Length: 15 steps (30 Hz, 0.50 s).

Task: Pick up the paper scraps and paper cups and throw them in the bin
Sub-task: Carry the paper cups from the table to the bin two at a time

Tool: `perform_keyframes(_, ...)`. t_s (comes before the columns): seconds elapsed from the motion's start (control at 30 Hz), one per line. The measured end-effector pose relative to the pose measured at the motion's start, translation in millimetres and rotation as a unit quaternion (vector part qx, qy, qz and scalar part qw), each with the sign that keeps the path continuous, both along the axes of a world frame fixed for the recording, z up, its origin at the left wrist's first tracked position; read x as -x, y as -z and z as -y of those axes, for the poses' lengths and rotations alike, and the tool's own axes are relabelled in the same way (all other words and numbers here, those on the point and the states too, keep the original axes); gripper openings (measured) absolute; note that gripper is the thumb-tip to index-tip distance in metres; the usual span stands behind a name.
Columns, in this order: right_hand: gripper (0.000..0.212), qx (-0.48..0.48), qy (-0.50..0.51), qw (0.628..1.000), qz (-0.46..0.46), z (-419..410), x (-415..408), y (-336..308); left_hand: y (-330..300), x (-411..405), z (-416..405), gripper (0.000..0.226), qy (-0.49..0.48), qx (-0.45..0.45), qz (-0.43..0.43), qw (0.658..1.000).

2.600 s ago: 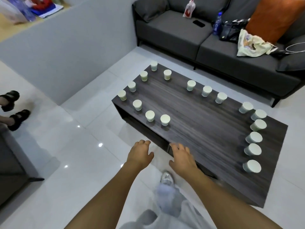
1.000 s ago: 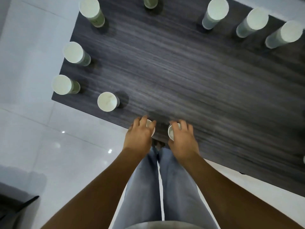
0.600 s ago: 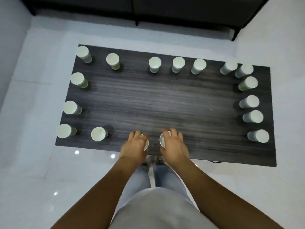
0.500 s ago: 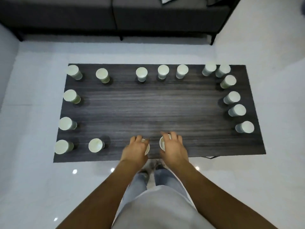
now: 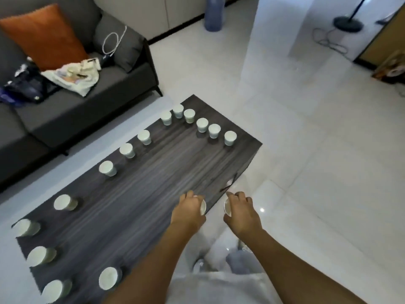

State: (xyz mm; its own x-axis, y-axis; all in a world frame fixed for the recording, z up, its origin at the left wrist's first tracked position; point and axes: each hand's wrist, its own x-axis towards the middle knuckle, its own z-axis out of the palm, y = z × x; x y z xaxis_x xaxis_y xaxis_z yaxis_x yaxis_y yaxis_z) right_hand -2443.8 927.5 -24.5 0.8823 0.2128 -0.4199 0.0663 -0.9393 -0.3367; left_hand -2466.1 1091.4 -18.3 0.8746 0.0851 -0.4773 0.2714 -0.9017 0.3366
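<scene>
My left hand [image 5: 188, 212] grips a white paper cup [image 5: 203, 207] from above, over the near edge of the dark wooden table [image 5: 153, 185]. My right hand [image 5: 240, 213] grips a second paper cup [image 5: 228, 207], held just off the table's edge above the floor. Several more paper cups stand upside down along the table's rim: one row at the far side [image 5: 144, 137], a cluster at the right end [image 5: 208, 128], others at the left end [image 5: 40, 256]. No bin and no paper scraps are in view.
A grey sofa [image 5: 65, 110] with an orange cushion [image 5: 43, 36], bags and a cable stands behind the table. White tiled floor [image 5: 317, 172] spreads to the right. A white pillar [image 5: 282, 25], a lamp base with cord [image 5: 347, 24] and a blue water jug [image 5: 214, 14] are far off.
Both hands have lifted their cups off the table and moved right; the right cup now hangs past the table's edge. My view has swung toward the right side of the room.
</scene>
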Motion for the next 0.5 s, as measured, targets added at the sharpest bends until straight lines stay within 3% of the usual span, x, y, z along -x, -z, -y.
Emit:
perform_keyframes(0.1, 0.062, -0.008, 0.087, 0.996, -0.003, 56.6, 2.2, -11.2, -15.2, -26.5, 47.7, 0.042, 0.085, -0.007, 0.019, 0.996)
perform_keyframes(0.3, 0.055, -0.008, 0.22, 0.975, 0.008, 173.8, 1.7, -25.2, -34.9, -76.3, 157.5, 0.062, 0.222, -0.012, 0.045, 0.974)
perform_keyframes(0.5, 0.057, -0.008, 0.309, 0.951, 0.012, 310.9, -1.1, -29.8, -40.0, -116.2, 309.1, 0.059, 0.326, -0.012, 0.065, 0.943)
